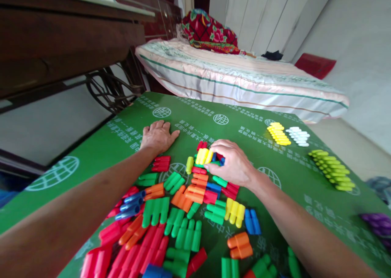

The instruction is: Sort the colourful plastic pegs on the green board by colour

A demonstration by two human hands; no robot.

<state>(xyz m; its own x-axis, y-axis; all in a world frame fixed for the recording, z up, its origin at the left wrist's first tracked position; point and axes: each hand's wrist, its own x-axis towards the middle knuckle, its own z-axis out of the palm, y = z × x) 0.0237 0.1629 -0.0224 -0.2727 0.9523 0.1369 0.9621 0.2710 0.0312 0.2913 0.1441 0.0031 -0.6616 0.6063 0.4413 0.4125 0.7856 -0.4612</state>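
Observation:
My left hand lies flat on the green board, fingers spread, holding nothing. A small red block sits just below its wrist. My right hand is closed, thumb and fingers pinching a yellow bullet-shaped toy block over the middle of the pile. Close by are a single yellow-green piece and a small red block. Below spreads a loose pile of joined bullet-shaped blocks, among them green ones, orange ones, red ones and a blue one. Another yellow block lies beneath my right wrist.
Along the right side of the green board stand sorted groups: yellow, white, yellow-green and purple. A bed is beyond the far edge. A dark wooden desk flanks the left.

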